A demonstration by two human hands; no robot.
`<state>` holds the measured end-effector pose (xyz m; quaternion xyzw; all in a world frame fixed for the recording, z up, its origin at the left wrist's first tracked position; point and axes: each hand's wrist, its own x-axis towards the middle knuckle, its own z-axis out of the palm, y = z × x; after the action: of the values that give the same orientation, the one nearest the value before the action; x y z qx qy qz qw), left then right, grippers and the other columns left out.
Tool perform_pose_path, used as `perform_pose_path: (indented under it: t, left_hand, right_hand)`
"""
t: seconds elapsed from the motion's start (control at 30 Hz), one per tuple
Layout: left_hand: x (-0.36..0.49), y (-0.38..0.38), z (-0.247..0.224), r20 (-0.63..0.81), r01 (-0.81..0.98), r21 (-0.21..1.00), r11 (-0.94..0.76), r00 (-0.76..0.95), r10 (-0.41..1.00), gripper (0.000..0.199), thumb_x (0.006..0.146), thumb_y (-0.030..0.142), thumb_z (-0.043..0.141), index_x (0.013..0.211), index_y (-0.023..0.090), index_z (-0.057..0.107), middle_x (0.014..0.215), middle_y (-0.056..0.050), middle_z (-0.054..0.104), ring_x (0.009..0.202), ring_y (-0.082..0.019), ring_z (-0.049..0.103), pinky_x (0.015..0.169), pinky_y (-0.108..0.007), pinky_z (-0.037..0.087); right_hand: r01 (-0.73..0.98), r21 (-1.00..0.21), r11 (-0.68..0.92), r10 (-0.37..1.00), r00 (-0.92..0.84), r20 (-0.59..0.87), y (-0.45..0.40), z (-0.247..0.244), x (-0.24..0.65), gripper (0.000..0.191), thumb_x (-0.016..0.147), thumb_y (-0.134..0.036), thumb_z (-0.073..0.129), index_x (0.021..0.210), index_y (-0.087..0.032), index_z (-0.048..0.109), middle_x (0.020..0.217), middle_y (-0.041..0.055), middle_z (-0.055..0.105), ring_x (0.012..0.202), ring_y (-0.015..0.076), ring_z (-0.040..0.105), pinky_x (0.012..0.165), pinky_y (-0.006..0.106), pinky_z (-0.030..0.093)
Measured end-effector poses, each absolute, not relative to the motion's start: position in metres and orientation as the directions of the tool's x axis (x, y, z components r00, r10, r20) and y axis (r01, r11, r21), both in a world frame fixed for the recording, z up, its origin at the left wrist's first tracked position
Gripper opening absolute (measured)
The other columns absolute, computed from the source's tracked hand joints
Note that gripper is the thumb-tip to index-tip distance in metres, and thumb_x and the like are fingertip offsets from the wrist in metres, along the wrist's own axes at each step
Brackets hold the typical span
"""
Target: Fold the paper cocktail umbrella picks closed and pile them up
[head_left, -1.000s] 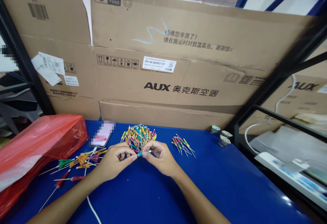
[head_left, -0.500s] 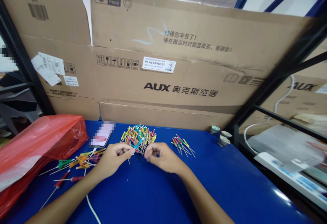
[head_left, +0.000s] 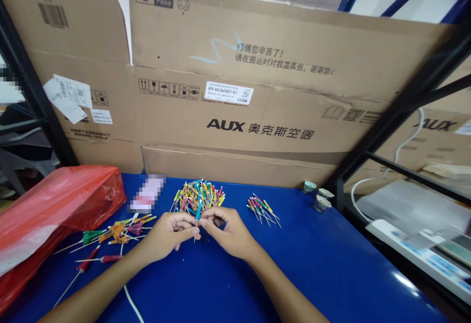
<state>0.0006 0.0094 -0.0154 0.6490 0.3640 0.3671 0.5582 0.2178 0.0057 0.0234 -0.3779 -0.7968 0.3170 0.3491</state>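
Between my hands a blue paper umbrella pick (head_left: 198, 211) stands upright, folded, with its stick pointing down. My left hand (head_left: 173, 232) pinches the stick near its lower part. The fingertips of my right hand (head_left: 224, 229) are closed on the pick's blue paper from the right. Just behind them lies a large pile of folded umbrella picks (head_left: 209, 193) in many colours. A smaller group of picks (head_left: 262, 208) lies to the right. More loosely opened umbrellas (head_left: 119, 229) lie left of my left hand, with a red folded one (head_left: 88, 259) nearer the front.
A red plastic bag (head_left: 91, 195) covers the table's left side. Behind my left hand is a phone (head_left: 147, 194) with a white cable (head_left: 132, 303). Small cups (head_left: 323, 200) stand at the back right. Cardboard (head_left: 275, 97) walls the back, beside black metal posts (head_left: 368, 136).
My right hand has moved left to meet my left hand and now touches the blue pick. The pick has turned from slanted to upright. A hand at the far right edge has gone from view.
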Motion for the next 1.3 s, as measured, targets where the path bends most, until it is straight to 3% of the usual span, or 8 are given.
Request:
perform_pose_path:
  t: [0.53,0.8,1.07,1.3]
  left_hand:
    - [-0.0002,0.0093,-0.0129,0.046,0.169,0.976,-0.135,0.446,0.894,0.033,0.086,0.045,0.064,0.098,0.016,0.072,0.091,-0.009,0.077,0.053,-0.012,0.057,0.043,-0.02,0.04]
    - [-0.0002,0.0094,-0.0125,0.066,0.157,0.976,-0.149,0.443,0.894,0.031,0.087,0.045,0.062,0.096,0.016,0.071,0.091,-0.009,0.076,0.052,-0.011,0.054,0.044,-0.02,0.04]
    - [0.0009,0.0065,-0.0101,0.072,0.155,0.974,-0.167,0.485,0.872,0.03,0.089,0.043,0.06,0.097,0.017,0.072,0.093,-0.009,0.076,0.049,-0.009,0.051,0.044,-0.02,0.04]
    - [0.0,0.0088,-0.0107,0.063,0.165,0.975,-0.151,0.445,0.893,0.031,0.088,0.043,0.06,0.099,0.016,0.072,0.094,-0.009,0.076,0.05,-0.01,0.051,0.044,-0.021,0.04]
  right_hand:
    - [0.357,-0.796,0.489,0.83,-0.471,0.298,0.0078,0.0161,0.223,0.011,0.088,-0.021,0.058,0.078,-0.018,0.062,0.062,-0.0039,0.05,0.056,0.0098,0.041,0.054,0.022,0.031]
    - [0.392,-0.76,0.518,0.827,-0.457,0.328,0.0078,0.019,0.221,0.018,0.093,-0.033,0.058,0.087,-0.019,0.066,0.069,-0.0011,0.058,0.06,0.0112,0.046,0.058,0.024,0.035]
    - [0.381,-0.738,0.557,0.796,-0.498,0.344,0.0072,0.0171,0.2188,0.017,0.095,-0.03,0.055,0.086,-0.019,0.064,0.071,-0.0009,0.059,0.063,0.0119,0.049,0.061,0.024,0.038]
    - [0.408,-0.73,0.548,0.826,-0.4,0.397,0.0103,0.0157,0.2197,0.014,0.092,-0.03,0.058,0.086,-0.019,0.064,0.073,-0.0001,0.061,0.064,0.0123,0.049,0.061,0.024,0.038]
